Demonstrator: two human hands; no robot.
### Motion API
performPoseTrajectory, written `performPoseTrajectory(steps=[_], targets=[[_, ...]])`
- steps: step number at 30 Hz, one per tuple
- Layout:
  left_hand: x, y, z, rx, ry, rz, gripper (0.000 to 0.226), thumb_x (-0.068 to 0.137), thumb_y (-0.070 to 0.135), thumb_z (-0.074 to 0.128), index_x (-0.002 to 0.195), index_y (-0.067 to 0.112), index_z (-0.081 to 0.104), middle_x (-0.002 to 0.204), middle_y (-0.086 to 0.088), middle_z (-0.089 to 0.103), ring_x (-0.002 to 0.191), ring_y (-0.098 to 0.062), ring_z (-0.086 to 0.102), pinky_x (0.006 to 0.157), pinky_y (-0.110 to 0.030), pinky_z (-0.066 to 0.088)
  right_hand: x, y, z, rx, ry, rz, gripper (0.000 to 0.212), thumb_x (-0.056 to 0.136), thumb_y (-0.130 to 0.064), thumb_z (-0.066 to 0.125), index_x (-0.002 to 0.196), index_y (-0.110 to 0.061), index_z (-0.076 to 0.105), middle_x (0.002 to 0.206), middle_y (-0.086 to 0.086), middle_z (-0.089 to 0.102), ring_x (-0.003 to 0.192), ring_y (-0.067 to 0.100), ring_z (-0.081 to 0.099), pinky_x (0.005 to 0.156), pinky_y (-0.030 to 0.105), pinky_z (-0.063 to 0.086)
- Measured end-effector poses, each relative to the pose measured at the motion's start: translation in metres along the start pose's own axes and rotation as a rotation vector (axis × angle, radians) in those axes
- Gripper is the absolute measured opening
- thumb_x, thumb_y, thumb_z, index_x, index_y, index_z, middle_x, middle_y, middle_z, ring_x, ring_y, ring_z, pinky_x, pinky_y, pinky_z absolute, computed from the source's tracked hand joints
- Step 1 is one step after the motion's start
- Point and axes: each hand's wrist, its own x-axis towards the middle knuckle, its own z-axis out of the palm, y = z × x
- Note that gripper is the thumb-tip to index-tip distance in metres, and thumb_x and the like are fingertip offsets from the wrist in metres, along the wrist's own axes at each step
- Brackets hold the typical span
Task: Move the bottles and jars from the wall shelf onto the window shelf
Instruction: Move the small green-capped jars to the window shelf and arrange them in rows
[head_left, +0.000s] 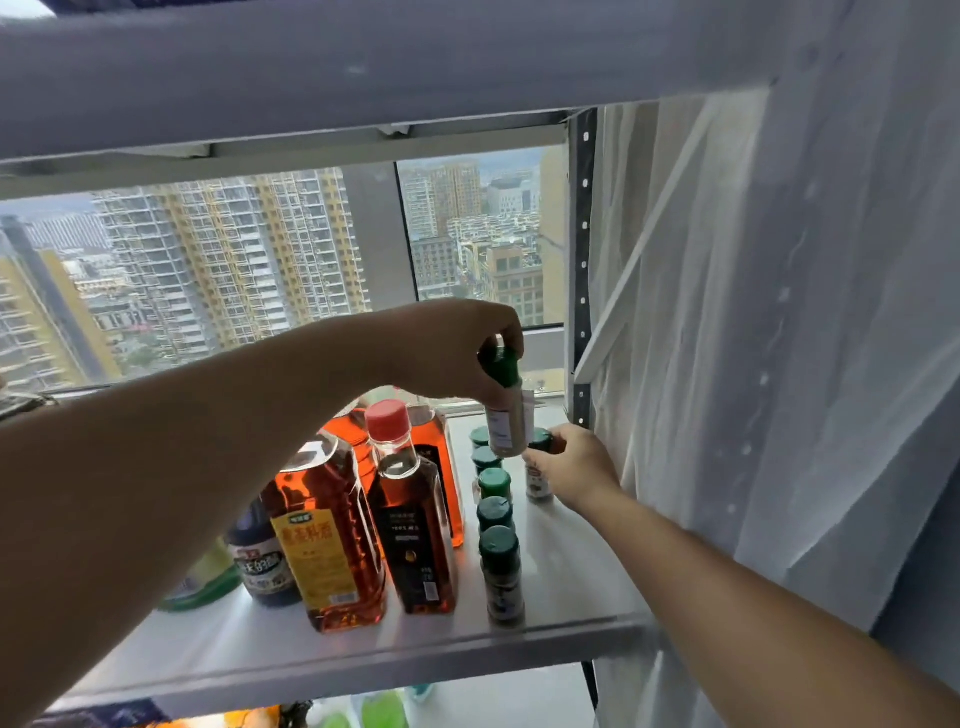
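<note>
Two light, stiff, likely slippery jars: left hand (457, 348), grip clamped on the cap, hangs a green-capped clear plastic spice jar (511, 415) centre-right above the white window shelf (571, 582); right hand (571, 467) grip wraps a dark-capped small jar (538, 480) standing just below; bodies probably hold surer than caps.

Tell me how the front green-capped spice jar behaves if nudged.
The front jar is tall and narrow, so it likely tips. It stands near the edge of the shelf, so a forward push might drop it.
</note>
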Motion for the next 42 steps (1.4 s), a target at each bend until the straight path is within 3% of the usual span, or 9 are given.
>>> performPoseTrajectory(steps=[7,12,21,25,26,28,32,36,42], targets=[[0.006,-0.011,-0.008,0.035,-0.014,0.022,0.042,0.085,0.040,0.081,0.120,0.031,0.060,0.105,0.013,0.067,0.086,-0.002,0.063,0.076,-0.026,0.052,0.012,-0.005,0.012,-0.063,-0.025,-0.015,0.016,0.089,-0.028,0.077,0.098,-0.018,0.070,0.089,-0.003,0.069,0.086,0.021,0.065,0.070,0.029,0.044],[0.008,-0.015,-0.008,0.055,-0.025,0.029,0.043,0.086,0.038,0.081,0.122,0.030,0.059,0.106,0.010,0.066,0.074,0.001,0.057,0.058,-0.020,0.039,0.013,-0.010,0.013,-0.071,-0.027,-0.012,0.018,0.089,-0.025,0.077,0.103,-0.016,0.069,0.096,0.000,0.071,0.088,0.022,0.064,0.072,0.027,0.043],[0.030,-0.005,0.000,0.060,-0.072,0.053,0.042,0.085,0.040,0.082,0.119,0.029,0.061,0.104,0.012,0.070,0.082,-0.001,0.062,0.064,-0.023,0.040,0.004,-0.013,0.009,-0.077,-0.063,0.039,0.039,0.092,-0.029,0.072,0.119,-0.005,0.060,0.109,0.010,0.068,0.099,0.028,0.064,0.086,0.040,0.054],[0.043,-0.001,0.008,0.073,-0.097,0.052,0.041,0.086,0.039,0.081,0.120,0.027,0.061,0.104,0.012,0.070,0.084,-0.001,0.061,0.065,-0.022,0.041,-0.008,-0.012,-0.001,-0.019,0.008,0.084,0.006,0.096,-0.010,0.049,0.099,-0.015,0.049,0.084,-0.004,0.044,0.085,0.022,0.045,0.067,0.030,0.038],[0.047,0.000,0.010,0.083,-0.099,0.053,0.041,0.086,0.039,0.080,0.120,0.026,0.061,0.106,0.011,0.070,0.086,-0.002,0.062,0.067,-0.021,0.042,-0.012,-0.012,-0.004,0.049,0.048,0.083,0.017,0.093,-0.001,0.042,0.095,-0.017,0.048,0.083,-0.003,0.040,0.082,0.019,0.040,0.066,0.029,0.034],[0.054,0.000,0.017,0.112,-0.104,0.056,0.042,0.087,0.038,0.080,0.121,0.024,0.062,0.110,0.009,0.069,0.086,-0.005,0.061,0.068,-0.020,0.042,-0.029,-0.014,-0.013,0.209,0.090,0.096,0.032,0.088,0.010,0.035,0.095,-0.016,0.053,0.090,0.003,0.044,0.085,0.017,0.044,0.074,0.026,0.036],[0.066,0.001,0.039,0.172,-0.126,0.052,0.041,0.087,0.035,0.080,0.123,0.022,0.064,0.109,0.006,0.067,0.090,-0.013,0.059,0.069,-0.026,0.042,-0.064,-0.015,-0.023,0.361,0.113,0.129,0.052,0.096,0.012,0.036,0.142,-0.004,0.055,0.138,0.007,0.060,0.134,0.019,0.053,0.106,0.024,0.038],[0.075,-0.002,0.062,0.218,-0.163,0.019,0.039,0.087,0.029,0.079,0.122,0.016,0.068,0.116,0.000,0.068,0.095,-0.017,0.058,0.080,-0.029,0.046,-0.089,-0.009,-0.034,0.447,0.140,0.138,0.047,0.099,0.011,0.040,0.135,-0.011,0.060,0.130,-0.001,0.062,0.129,0.014,0.055,0.105,0.023,0.043],[0.079,0.001,0.084,0.314,-0.214,-0.029,0.037,0.085,0.037,0.081,0.113,0.015,0.074,0.092,0.003,0.064,0.085,-0.018,0.057,0.058,-0.025,0.035,-0.109,-0.001,-0.050,0.434,0.052,0.104,0.037,0.105,0.001,0.044,0.132,-0.019,0.061,0.130,-0.005,0.064,0.125,0.011,0.056,0.103,0.022,0.040]])
